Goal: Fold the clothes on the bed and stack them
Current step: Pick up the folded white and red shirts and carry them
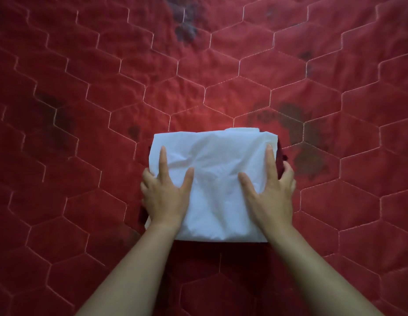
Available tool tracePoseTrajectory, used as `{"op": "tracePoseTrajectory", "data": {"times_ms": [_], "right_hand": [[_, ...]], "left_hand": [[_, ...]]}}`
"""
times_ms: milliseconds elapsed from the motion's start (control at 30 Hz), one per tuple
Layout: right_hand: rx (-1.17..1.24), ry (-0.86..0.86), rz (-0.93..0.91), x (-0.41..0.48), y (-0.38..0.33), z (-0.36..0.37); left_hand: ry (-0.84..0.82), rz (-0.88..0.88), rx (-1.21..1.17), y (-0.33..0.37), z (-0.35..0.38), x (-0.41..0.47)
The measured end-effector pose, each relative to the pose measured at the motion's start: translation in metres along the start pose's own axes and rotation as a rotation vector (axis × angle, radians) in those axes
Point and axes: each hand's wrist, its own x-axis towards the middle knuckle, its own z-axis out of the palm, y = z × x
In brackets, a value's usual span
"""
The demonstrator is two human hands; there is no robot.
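A folded white garment (212, 176) lies on top of a folded dark red garment (281, 152), whose edges peek out at the right, left and near sides. Together they form a small stack in the middle of the red quilted bed (84, 110). My left hand (163, 195) is on the stack's left side, with index finger and thumb flat on the white cloth and the other fingers curled down over the left edge. My right hand (270, 190) mirrors it on the right side, its outer fingers wrapped round the dark red edge.
The bed cover is red with hexagon stitching and several dark stains (305, 156). Bare cover surrounds the stack on all sides. No other clothes are in view.
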Motion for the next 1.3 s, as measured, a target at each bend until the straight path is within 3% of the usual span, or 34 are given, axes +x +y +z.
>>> {"op": "tracePoseTrajectory", "data": {"times_ms": [133, 367, 533, 733, 1033, 1300], "right_hand": [[0.092, -0.021, -0.02, -0.007, -0.007, 0.009], [0.051, -0.017, -0.121, -0.019, -0.011, 0.01], [-0.003, -0.091, -0.024, -0.023, 0.003, 0.014], [0.119, -0.104, 0.007, -0.042, 0.006, 0.004], [0.118, -0.094, -0.019, -0.125, -0.093, -0.124], [0.194, -0.069, -0.212, -0.202, -0.18, -0.257]], "left_hand": [[0.023, -0.038, -0.016, 0.0, 0.001, -0.001], [0.08, 0.061, -0.041, -0.003, 0.005, -0.014], [-0.011, 0.03, -0.072, -0.011, 0.008, -0.018], [-0.078, 0.125, -0.174, -0.015, -0.014, -0.03], [0.004, 0.124, -0.254, 0.021, -0.175, -0.111], [0.167, 0.168, -0.345, 0.058, -0.332, -0.204]]}}
